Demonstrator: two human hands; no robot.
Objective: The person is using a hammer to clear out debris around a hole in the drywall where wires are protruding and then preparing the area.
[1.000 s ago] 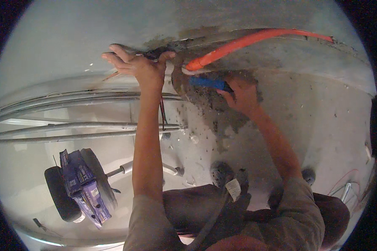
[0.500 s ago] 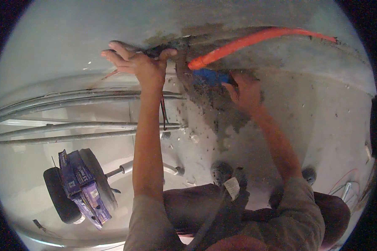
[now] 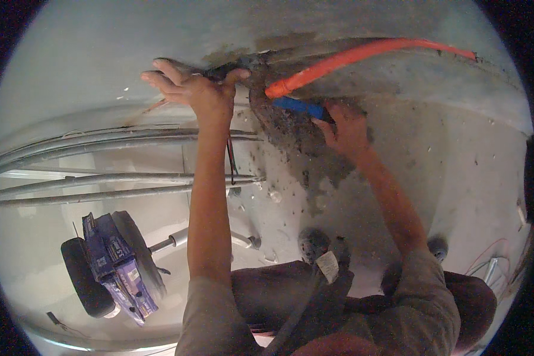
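Observation:
My left hand [image 3: 204,98] is open at the upper left, fingers stretched out and thumb spread, against the grey wall surface. Its palm side is hidden, so I cannot tell what lies under it. My right hand [image 3: 348,130] is closed on the dark grip of a flat blue tool [image 3: 299,107], which looks like a scraper. The tool's blue end points left, just under the lower end of an orange corrugated conduit [image 3: 350,63]. Around it lies a dark, damp, rough patch [image 3: 285,127] of what looks like mortar.
Several grey conduits [image 3: 101,181] run in from the left behind my left forearm, with thin wires [image 3: 232,157] hanging beside it. Lower left, purple packets [image 3: 115,255] lie on a stool with a dark seat [image 3: 84,276]. A dark round object [image 3: 313,244] stands near my knees.
The blue tool has tilted in my right hand: its blue face looked broad before and shows as a narrow strip now. My left hand has barely shifted.

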